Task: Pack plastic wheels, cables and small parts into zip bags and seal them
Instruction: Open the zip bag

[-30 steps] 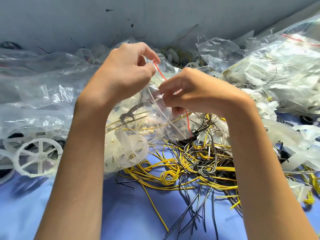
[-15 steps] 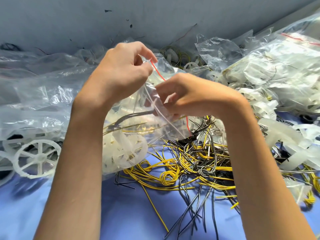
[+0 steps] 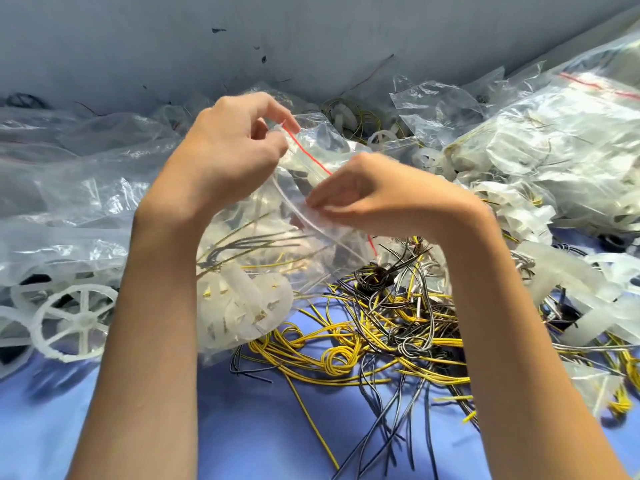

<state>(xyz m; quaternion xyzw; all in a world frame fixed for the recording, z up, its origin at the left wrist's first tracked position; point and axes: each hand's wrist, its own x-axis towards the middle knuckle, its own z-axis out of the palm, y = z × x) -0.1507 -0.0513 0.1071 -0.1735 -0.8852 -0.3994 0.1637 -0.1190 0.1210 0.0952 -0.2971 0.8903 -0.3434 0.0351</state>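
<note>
Bag [image 3: 242, 244]: held up mid-scene over the table [image 3: 242, 427], wheels and cables already inside.
Left hand [image 3: 232, 150]: thumb and finger pinched on the bag's far corner, at the red zip [image 3: 308, 154].
Right hand [image 3: 381, 199]: fingertips pinched together on the zip, nearer me.
Done: this bag looks filled; stuffed bags [image 3: 554, 133] are piled far right.
To do: the mouth looks not fully pressed shut. Loose cables [image 3: 381, 323] near right and a wheel [image 3: 74, 320] near left wait for bagging.
</note>
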